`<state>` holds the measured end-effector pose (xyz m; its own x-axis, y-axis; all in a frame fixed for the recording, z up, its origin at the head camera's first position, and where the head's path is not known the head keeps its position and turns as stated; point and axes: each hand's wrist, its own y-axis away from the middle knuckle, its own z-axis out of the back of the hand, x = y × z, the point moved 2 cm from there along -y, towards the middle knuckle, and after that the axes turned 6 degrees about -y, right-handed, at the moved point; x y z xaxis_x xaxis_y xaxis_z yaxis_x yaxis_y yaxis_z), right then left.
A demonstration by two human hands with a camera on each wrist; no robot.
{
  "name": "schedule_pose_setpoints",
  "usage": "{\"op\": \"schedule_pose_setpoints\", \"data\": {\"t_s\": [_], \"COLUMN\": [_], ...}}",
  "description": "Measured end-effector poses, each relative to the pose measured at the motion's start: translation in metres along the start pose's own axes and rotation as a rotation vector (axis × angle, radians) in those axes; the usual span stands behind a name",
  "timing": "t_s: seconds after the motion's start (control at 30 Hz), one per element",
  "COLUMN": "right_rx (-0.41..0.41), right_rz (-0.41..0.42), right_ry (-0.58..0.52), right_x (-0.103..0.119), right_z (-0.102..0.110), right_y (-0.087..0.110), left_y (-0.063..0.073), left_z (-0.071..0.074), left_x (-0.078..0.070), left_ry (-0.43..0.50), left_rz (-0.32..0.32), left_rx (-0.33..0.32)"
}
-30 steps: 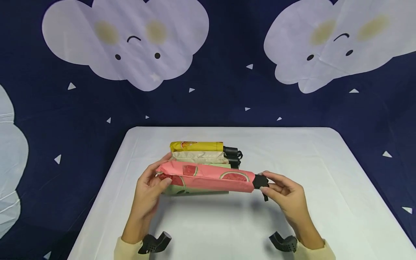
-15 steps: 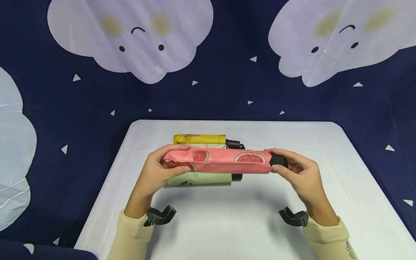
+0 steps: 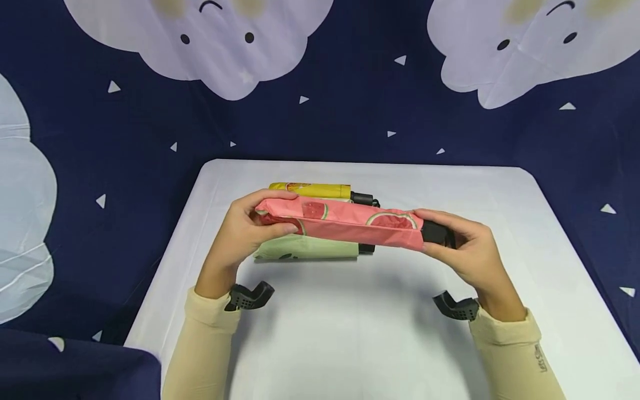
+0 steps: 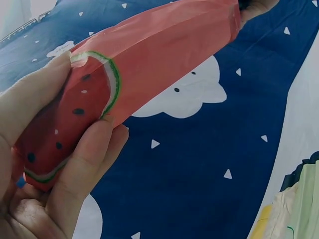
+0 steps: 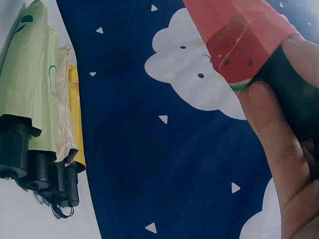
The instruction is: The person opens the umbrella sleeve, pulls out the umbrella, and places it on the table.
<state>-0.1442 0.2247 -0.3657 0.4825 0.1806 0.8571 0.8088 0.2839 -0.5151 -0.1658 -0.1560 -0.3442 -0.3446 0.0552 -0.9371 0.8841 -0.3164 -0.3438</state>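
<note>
A folded pink umbrella (image 3: 345,221) with a watermelon print is held level above the table between both hands. My left hand (image 3: 246,225) grips its sleeved end, thumb in front and fingers behind, as the left wrist view shows. Around the black handle (image 3: 434,232) at the other end curl the fingers of my right hand (image 3: 467,244); they also touch the sleeve's edge (image 5: 244,82). Behind and below it lie a light green umbrella (image 3: 312,250) and a yellow umbrella (image 3: 325,190). The pink one partly hides the row.
In the right wrist view, a cream umbrella (image 5: 65,99) lies between the yellow one and two green ones, side by side with black handles aligned. They rest on a white table (image 3: 350,333). A navy cloth with clouds (image 3: 240,50) hangs behind.
Both hands have lifted the pink umbrella away from the row. My right hand has gone from pinching the handle's end with fingertips to gripping further along it. The head view has shifted.
</note>
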Motion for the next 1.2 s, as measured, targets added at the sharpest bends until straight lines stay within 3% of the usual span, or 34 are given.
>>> {"op": "schedule_pose_setpoints", "data": {"t_s": [0.17, 0.43, 0.73, 0.9, 1.2], "right_rx": [-0.009, -0.005, 0.045, 0.044, 0.039], "right_rz": [-0.013, 0.017, 0.091, 0.093, 0.058], "right_ry": [-0.011, 0.005, -0.022, -0.031, -0.04], "right_x": [-0.001, -0.003, -0.007, -0.008, -0.005], "right_z": [-0.003, -0.003, -0.004, -0.003, 0.006], "right_y": [-0.011, -0.009, -0.002, -0.001, 0.004], "left_y": [-0.003, 0.002, 0.018, 0.025, 0.029], "left_z": [0.006, 0.006, 0.007, 0.012, 0.019], "left_x": [-0.004, -0.003, 0.006, 0.01, 0.018], "left_ry": [-0.001, -0.031, -0.009, -0.002, -0.014], "left_rz": [-0.002, 0.021, 0.04, 0.029, 0.019], "left_rx": [-0.017, -0.013, -0.019, -0.052, -0.051]}}
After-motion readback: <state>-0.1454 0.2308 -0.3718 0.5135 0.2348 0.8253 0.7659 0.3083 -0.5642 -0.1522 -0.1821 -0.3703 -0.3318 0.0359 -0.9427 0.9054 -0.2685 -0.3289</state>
